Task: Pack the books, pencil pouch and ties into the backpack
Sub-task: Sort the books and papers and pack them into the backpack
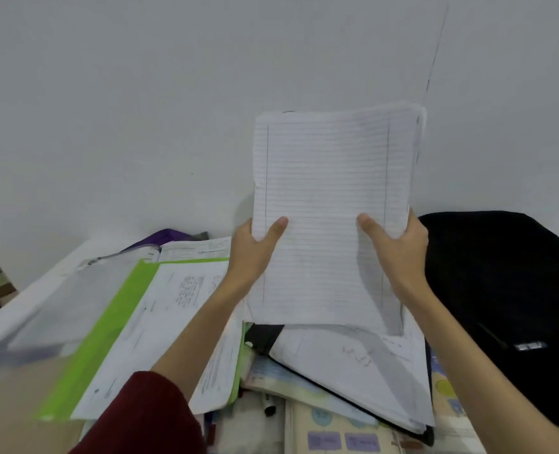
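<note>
Holding a stack of lined paper sheets [330, 204] upright in front of the wall, the person grips it near its lower part with both hands. The left hand [255, 250] is closed on the left edge, the thumb lying across the front page and the other fingers hidden behind. The right hand [399, 247] clamps the right edge in the same way, thumb in front. The stack seems to be a worn notebook or loose pages; the frame does not show which.

The step in hand looks like gathering the books, with this stack lifted above the pile. The black backpack [507, 290] lies to the right, near the right hand, and its opening is not visible, so the next move probably calls for finding or opening the mouth of the bag and then sliding the sheets in with the edges straight, because soft paper bends easily.

Below the stack lie a black-edged folder with papers [353, 371], a green folder [107, 329] with printed sheets, and coloured books [333, 430] on the bench. The pencil pouch and ties cannot be made out.
</note>
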Demonstrator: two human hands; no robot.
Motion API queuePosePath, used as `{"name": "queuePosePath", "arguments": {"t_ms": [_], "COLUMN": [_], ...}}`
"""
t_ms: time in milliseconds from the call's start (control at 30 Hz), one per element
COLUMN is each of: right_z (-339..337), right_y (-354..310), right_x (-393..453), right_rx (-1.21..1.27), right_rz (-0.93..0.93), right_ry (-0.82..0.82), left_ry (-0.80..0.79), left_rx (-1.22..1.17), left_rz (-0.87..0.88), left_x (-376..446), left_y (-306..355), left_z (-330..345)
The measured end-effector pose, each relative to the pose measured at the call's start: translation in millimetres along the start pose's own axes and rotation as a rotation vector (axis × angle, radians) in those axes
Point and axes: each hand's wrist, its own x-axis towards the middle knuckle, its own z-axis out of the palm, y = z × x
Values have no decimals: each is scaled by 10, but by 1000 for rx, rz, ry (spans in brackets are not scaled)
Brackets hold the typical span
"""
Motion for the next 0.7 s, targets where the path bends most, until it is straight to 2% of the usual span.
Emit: {"name": "queuePosePath", "arguments": {"t_ms": [67, 233, 367, 567, 700], "right_z": [185, 888, 1415, 1831, 1957], "right_y": [-109, -66, 202, 504, 548], "right_x": [-41, -318, -634, -910, -950], "right_rx": [57, 209, 141, -10, -119], "right_rz": [68, 394, 605, 720, 703], "right_ry": [-84, -285, -349, -361, -333], "left_ry": [-4, -12, 8, -27, -84], "left_rx": [36, 63, 57, 305, 469], "left_rz": [-98, -298, -401, -591, -547], "left_x": [36, -87, -210, -215, -186], "left_y": [19, -202, -541, -1032, -1198], "left_z": [-325, -1167, -1680, -2065, -2130]}}
